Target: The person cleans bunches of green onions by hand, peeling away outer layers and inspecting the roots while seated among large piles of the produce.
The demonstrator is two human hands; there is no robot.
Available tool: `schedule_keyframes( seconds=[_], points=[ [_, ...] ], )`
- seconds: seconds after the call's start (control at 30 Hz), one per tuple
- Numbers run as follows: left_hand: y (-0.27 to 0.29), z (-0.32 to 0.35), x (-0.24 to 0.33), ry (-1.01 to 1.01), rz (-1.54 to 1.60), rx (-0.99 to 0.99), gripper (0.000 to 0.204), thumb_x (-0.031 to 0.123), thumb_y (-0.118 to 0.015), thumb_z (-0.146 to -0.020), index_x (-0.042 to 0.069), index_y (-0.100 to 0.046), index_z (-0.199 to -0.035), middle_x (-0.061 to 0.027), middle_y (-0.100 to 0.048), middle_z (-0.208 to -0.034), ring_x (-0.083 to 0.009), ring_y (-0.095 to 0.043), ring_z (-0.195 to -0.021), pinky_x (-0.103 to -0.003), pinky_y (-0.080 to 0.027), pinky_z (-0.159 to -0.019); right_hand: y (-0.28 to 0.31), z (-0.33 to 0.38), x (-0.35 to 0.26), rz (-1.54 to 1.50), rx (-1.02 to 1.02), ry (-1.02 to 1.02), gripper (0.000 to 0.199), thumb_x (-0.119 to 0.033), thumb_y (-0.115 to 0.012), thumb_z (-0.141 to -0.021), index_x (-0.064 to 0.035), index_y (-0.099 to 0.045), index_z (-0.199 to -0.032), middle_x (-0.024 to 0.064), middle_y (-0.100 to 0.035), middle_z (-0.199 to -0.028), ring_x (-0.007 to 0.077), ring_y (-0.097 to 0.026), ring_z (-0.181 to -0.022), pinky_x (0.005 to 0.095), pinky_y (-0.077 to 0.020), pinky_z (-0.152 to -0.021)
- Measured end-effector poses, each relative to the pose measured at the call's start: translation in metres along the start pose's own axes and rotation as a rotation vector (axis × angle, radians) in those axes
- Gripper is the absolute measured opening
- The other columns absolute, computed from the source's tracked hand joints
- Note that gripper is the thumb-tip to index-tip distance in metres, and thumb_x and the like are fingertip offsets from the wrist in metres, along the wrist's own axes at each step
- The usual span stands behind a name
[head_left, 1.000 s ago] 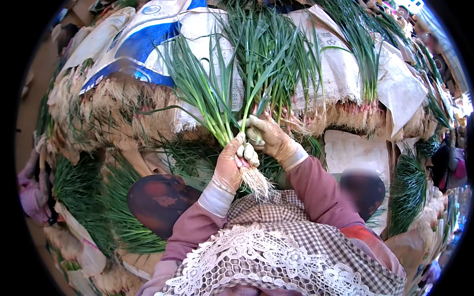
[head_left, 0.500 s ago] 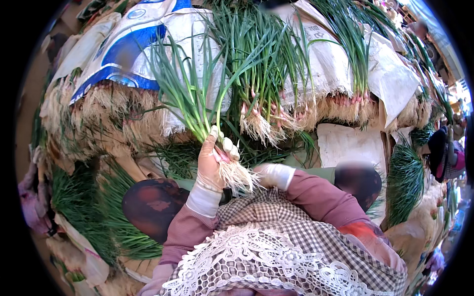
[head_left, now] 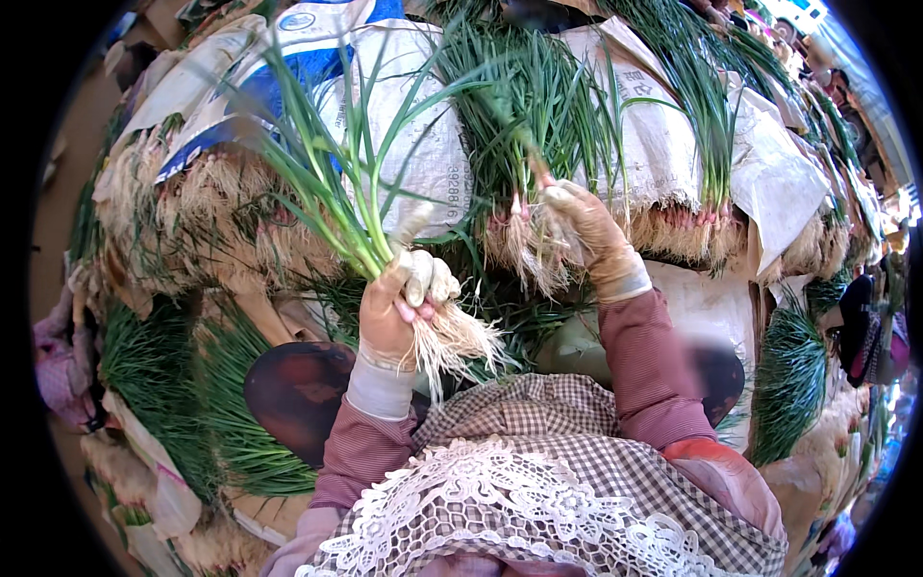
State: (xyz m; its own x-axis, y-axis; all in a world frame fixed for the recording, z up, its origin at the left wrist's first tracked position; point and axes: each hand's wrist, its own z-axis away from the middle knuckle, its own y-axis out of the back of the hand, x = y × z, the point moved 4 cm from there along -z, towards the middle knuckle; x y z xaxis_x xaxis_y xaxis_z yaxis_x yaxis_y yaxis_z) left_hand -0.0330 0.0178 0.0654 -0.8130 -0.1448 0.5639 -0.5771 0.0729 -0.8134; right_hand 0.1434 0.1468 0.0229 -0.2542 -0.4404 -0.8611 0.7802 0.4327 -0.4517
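My left hand (head_left: 387,313) is closed around a bunch of green garlic (head_left: 358,221). Its long leaves fan up and to the left, while pale roots (head_left: 447,346) hang below the fingers beside small pink bulbs. The fingertips curl over the stems; thumb and forefinger are slightly blurred. Farther out on the right, my right hand (head_left: 598,236) pinches the pinkish lower stem of a single green garlic stalk (head_left: 540,171), which is smeared by motion. Beneath that stalk lies a loose pile of green garlic (head_left: 519,96), roots toward me. Both hands wear thin, stained gloves with white cuffs.
White woven sacks (head_left: 409,125) and a blue-and-white sack (head_left: 322,62) cover rows of rooted bundles (head_left: 231,192) ahead. Green leaves (head_left: 255,413) lie at left, with another leafy bundle (head_left: 788,365) at right. Another person (head_left: 870,327) is at the far right.
My right hand has moved from beside the held roots out to the pile and now grips a stalk. My left hand, still on its bunch, has shifted slightly left and nearer.
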Motion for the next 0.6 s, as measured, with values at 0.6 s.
schedule_keyframes(
  seconds=[0.6],
  points=[
    [0.047,0.014,-0.074,0.272,-0.115,0.511,0.022,0.017,-0.048,-0.083,-0.003,-0.056,-0.085,-0.0093,-0.059,-0.077,-0.0142,-0.056,-0.063,-0.026,-0.047,-0.056,-0.04,0.038,0.069,1.217,-0.3,0.104,0.019,-0.021,-0.053,-0.075,-0.0049,-0.057,-0.083,0.0135,-0.058,-0.073,0.022,-0.057,-0.069,0.0335,-0.0442,-0.067]
  ],
)
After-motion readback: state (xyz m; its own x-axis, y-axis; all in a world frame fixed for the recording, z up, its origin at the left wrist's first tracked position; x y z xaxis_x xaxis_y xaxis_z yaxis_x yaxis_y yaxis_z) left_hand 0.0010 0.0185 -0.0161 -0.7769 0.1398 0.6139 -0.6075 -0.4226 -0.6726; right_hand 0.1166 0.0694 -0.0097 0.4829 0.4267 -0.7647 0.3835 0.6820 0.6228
